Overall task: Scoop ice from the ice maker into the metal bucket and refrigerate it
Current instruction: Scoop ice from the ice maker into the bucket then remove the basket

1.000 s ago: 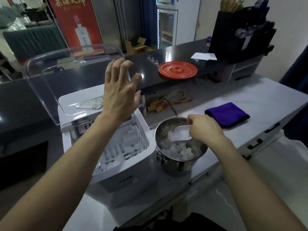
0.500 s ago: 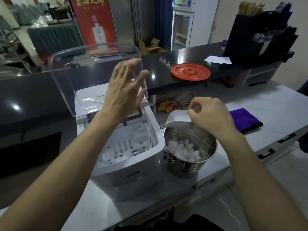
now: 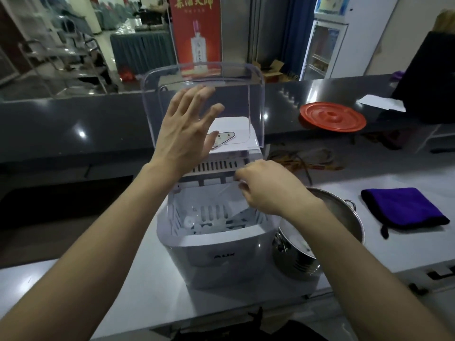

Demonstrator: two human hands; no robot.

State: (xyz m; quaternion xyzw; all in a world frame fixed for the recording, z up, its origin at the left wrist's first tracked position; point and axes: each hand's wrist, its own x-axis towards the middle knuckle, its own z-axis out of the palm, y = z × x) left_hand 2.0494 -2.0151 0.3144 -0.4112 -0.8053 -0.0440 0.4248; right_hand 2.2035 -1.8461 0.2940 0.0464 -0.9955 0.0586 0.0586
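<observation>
A person's left hand (image 3: 187, 134), fingers straight and spread, presses flat against the raised clear lid (image 3: 256, 99) of a white ice maker (image 3: 221, 262). The right hand (image 3: 268, 188), fingers curled, grips a pale, blurred scoop (image 3: 221, 195) over the open basket, where a few ice cubes (image 3: 190, 222) lie. The metal bucket (image 3: 349, 217) stands just right of the machine on the white counter (image 3: 138, 291), a purple cloth (image 3: 403, 207) beyond it

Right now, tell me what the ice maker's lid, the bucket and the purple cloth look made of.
Ice maker lid: clear glossy plastic; room shows through.
Metal bucket: shiny, probably stainless steel; mirror-like reflections.
Purple cloth: soft matte fabric, folded; maybe microfibre.
</observation>
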